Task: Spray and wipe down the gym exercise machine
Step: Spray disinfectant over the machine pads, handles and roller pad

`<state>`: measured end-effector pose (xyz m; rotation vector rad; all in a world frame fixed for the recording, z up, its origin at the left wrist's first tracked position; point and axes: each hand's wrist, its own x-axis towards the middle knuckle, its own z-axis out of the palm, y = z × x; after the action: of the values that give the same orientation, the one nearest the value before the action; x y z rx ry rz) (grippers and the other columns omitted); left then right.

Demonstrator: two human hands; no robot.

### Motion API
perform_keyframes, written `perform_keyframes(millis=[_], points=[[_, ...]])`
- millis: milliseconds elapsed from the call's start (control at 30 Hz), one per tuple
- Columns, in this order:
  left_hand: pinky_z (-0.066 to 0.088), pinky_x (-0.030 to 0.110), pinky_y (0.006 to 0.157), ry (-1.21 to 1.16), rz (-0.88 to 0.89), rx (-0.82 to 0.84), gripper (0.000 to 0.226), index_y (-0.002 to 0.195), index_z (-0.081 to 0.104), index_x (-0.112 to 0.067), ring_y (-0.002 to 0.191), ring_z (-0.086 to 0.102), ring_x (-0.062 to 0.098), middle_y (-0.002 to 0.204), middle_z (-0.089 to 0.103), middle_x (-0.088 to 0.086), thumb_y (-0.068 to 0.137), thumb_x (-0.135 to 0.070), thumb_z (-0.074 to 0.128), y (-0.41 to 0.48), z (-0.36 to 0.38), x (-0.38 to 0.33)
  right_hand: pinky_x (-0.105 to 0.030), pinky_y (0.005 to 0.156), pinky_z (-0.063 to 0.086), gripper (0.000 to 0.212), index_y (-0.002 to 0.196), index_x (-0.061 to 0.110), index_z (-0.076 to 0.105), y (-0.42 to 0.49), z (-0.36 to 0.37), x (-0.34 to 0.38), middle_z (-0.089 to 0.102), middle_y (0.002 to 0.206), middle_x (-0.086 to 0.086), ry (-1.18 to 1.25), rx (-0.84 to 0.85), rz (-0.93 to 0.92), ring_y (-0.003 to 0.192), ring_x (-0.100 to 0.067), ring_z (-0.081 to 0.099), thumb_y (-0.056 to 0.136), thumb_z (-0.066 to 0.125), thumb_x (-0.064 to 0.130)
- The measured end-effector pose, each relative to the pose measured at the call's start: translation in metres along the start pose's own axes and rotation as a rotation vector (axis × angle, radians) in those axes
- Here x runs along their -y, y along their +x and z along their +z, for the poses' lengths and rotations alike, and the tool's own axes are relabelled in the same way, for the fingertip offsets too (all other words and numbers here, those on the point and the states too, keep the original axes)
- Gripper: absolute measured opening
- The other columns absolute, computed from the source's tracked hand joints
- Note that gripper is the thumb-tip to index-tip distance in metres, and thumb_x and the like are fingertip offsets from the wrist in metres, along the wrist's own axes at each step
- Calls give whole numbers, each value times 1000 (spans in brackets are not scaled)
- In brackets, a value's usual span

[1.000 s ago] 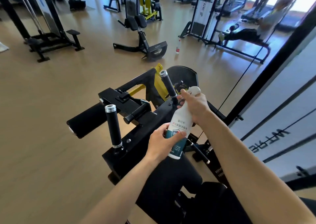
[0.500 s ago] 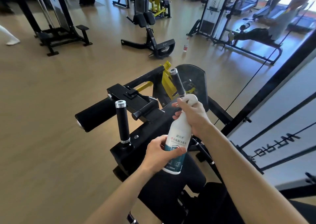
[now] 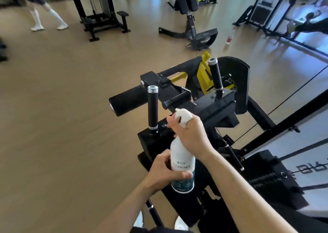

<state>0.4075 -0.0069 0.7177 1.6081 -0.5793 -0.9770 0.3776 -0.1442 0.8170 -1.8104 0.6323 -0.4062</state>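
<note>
Pale wooden flooring (image 3: 62, 108) runs across a gym, with a black exercise machine (image 3: 220, 108) close in front; 2 upright grip handles stand on its frame, the near handle (image 3: 153, 108) to the left and the far handle (image 3: 215, 74) beside yellow brackets (image 3: 204, 67); a padded roller (image 3: 127, 102) sticks out to the left. A white spray bottle (image 3: 181, 152) is held upright over the machine's frame, just right of the near handle and not touching it; the right hand (image 3: 192, 135) curls its fingers round the neck under the spray head; the left hand (image 3: 165, 170) wraps the lower body, thumb across the label. Farther off, a small bottle (image 3: 230, 37) stands on the floor near a padded bench (image 3: 193, 26); a person's legs in white socks (image 3: 48, 19) show at top left.
</note>
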Motion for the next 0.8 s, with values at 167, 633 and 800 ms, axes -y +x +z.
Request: perform_keyframes(millis=[167,633,800], points=[[58,53,97,-6,-39,-27,60,118,69,-19,108,72,22,112,74,6,65,-34,93,-16,9,10,-36,60,59,20,91,16,66,-11,2,-14,71,78,1,38,43,27,62,-14,63,98,67,34],[59,46,96,-79,-17,35,70,121,66,-12,108,70,26,114,70,13,61,-40,88,-50,-51,41,-21,56,54,15,94,14,65,-33,74,-9,72,84,-6,129,-128,96,64,-11,64,101,64,28],[58,55,94,-124,-17,79,62,115,70,-13,104,71,31,114,69,18,63,-39,90,-65,-125,62,-30,55,54,20,90,16,67,-34,141,7,73,76,-7,162,-306,224,59,-14,63,100,64,33]])
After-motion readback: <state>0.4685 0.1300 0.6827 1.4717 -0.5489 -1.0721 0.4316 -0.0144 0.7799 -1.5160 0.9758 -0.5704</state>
